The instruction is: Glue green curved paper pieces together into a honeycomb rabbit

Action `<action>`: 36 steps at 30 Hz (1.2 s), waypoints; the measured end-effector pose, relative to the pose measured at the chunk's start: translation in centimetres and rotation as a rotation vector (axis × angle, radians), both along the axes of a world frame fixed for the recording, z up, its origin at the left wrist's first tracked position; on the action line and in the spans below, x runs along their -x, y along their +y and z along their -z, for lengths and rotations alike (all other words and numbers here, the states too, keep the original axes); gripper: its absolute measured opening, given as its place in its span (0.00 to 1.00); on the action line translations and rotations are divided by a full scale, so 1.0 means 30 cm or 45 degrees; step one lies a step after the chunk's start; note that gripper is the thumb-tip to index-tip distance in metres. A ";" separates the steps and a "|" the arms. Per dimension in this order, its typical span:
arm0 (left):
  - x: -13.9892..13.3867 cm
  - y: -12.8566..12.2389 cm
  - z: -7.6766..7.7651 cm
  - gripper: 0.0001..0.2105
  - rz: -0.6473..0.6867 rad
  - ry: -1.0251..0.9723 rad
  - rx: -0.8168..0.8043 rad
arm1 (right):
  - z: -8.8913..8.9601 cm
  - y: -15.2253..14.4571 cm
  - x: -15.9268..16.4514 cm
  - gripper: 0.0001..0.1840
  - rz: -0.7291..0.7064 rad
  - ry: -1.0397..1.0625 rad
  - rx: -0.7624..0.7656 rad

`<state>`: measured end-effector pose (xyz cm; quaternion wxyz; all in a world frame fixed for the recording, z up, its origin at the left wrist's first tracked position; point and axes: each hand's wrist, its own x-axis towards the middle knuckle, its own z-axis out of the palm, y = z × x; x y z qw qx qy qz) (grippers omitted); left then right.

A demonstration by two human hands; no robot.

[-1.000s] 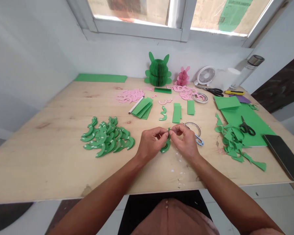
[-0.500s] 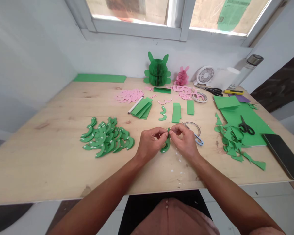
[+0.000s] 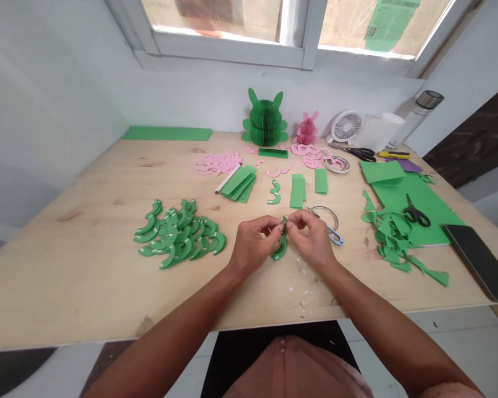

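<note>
Between my hands is a curved green paper cutout [image 3: 279, 250], its lower curve showing below my fingers. My left hand [image 3: 257, 237] pinches its upper end from the left. From the right, my right hand [image 3: 311, 237] pinches the same end, fingertips nearly touching the left ones. What the fingertips press on is partly hidden. A heap of similar green cutouts [image 3: 178, 235] with small white patches lies to the left. Behind my hands rests a single wavy green piece [image 3: 274, 192]. A tape roll [image 3: 331, 213] and a blue cutter [image 3: 335, 235] lie beside my right hand.
Green paper scraps [image 3: 392, 232], black scissors [image 3: 416, 213] and a phone [image 3: 479, 260] are on the right. Pink cutouts [image 3: 218, 163], folded green strips [image 3: 297, 190] and a white pen [image 3: 229, 178] lie farther back. A green paper figure [image 3: 265, 122] and a fan [image 3: 346, 127] stand by the wall.
The view has shifted very slightly. Both hands keep their pinch on the green cutout, with almost no visible movement.
</note>
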<state>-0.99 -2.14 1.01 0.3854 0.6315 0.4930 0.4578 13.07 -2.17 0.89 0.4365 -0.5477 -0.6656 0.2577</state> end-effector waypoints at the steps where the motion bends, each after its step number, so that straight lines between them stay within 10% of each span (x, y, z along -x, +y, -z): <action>1: -0.001 0.000 0.000 0.06 -0.006 0.001 -0.005 | 0.001 0.000 0.000 0.04 -0.002 0.006 -0.001; 36: 0.001 -0.008 0.022 0.05 -0.071 0.289 -0.389 | 0.008 -0.007 0.008 0.05 0.026 -0.118 -0.129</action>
